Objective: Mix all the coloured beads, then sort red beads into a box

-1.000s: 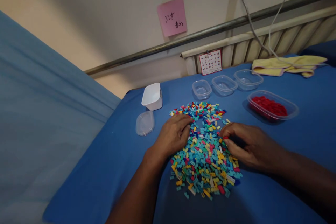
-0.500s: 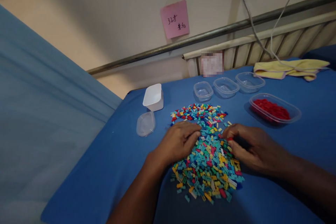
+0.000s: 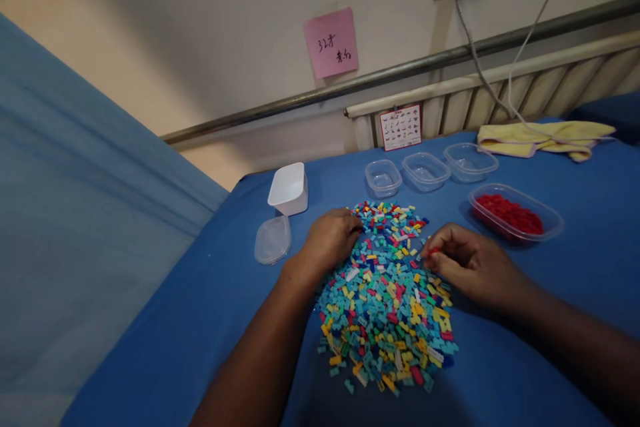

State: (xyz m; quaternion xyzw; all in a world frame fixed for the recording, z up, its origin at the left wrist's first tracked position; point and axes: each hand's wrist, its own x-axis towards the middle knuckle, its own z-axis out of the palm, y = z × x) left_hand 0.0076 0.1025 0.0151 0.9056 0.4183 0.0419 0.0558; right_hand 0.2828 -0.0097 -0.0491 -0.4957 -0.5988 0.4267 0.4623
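Note:
A heap of small multicoloured toy building bricks (image 3: 385,307) lies spread on the blue cloth, mostly turquoise, with yellow, red, green, white and dark blue among them. At the heap's upper left edge, my left hand (image 3: 330,237) is curled closed over the bricks; its fingertips are partly hidden, and what they hold cannot be made out. Just off the heap's right side, my right hand (image 3: 473,263) pinches a small red brick (image 3: 433,251) between thumb and forefinger. Beyond it stands a clear plastic container (image 3: 553,227) with many red bricks (image 3: 510,213) inside.
Three clear containers (image 3: 425,172) stand in a row at the back. A white tub (image 3: 290,190) and a clear lid (image 3: 273,240) are on the left. A yellow cloth (image 3: 545,137) and a cable (image 3: 520,57) lie at back right. A picture card (image 3: 401,128) leans against the radiator (image 3: 480,97).
My left hand has moved up and left along the heap, its fingers more curled. My right hand has lifted slightly and shifted left, still pinching red. The view has tilted a little.

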